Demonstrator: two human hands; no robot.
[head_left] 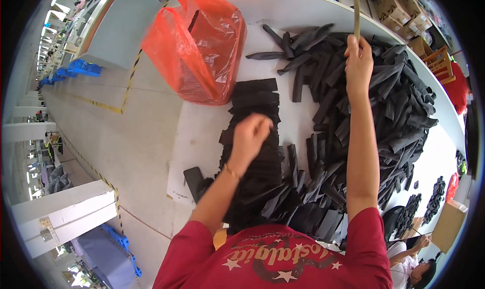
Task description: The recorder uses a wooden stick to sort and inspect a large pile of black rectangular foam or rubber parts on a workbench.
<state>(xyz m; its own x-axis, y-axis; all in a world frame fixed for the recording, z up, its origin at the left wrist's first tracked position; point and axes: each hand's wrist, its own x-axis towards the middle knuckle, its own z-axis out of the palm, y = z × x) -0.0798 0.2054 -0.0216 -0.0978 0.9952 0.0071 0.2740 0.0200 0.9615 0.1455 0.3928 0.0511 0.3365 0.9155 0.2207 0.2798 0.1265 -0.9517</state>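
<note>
Over a long overlapping stack of flat black fabric pieces (pixel 255 99), my left hand (pixel 251 135) is closed with curled fingers. I cannot make out whether anything is inside it. At the far right my right hand (pixel 358 61) is wrapped round a thin yellowish-brown stick (pixel 356 11), which points up and away from me. Beneath my right forearm lies a big loose heap of black fabric tubes (pixel 399 107), spreading over the right of the white table (pixel 199 132). More black pieces lie bunched close to my body, partly hidden by my arms.
A red plastic bag (pixel 202 51) stands at the table's far left, beside the stack. A low white panel (pixel 303 1) edges the table's far side. Cardboard boxes (pixel 396 11) are beyond it. Another person (pixel 411 263) sits at lower right, near smaller black piles (pixel 434 198).
</note>
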